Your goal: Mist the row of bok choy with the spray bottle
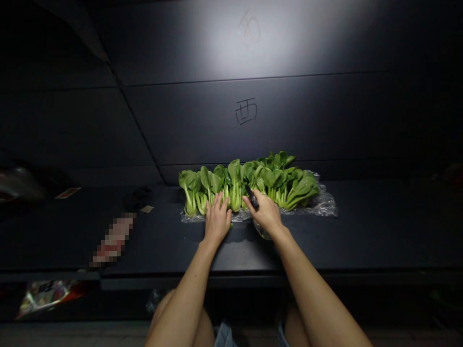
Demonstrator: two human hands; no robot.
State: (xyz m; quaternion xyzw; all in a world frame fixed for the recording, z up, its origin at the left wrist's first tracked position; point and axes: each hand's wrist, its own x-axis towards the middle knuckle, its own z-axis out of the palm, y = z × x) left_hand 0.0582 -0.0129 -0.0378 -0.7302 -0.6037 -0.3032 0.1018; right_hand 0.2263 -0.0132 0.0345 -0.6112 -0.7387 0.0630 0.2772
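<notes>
A row of green bok choy (235,185) stands on a dark shelf (231,255), leaves up and pale stems toward me. Clear plastic wrap (323,205) lies under and around it, crumpled at the right end. My left hand (217,221) rests with fingers spread against the stems left of the middle. In front of the bok choy, my right hand (268,212) is closed around a spray bottle (252,197). Its black head points up and left, and a clear bottom shows below my palm. My right fingers are partly hidden behind the hand.
A dark back panel (195,120) with a handwritten character rises behind the vegetables. On the left of the shelf lie a blurred-out packet (114,239), a dark bundle (139,198) and a small card (68,193). A shiny snack bag (47,296) sits below the shelf edge.
</notes>
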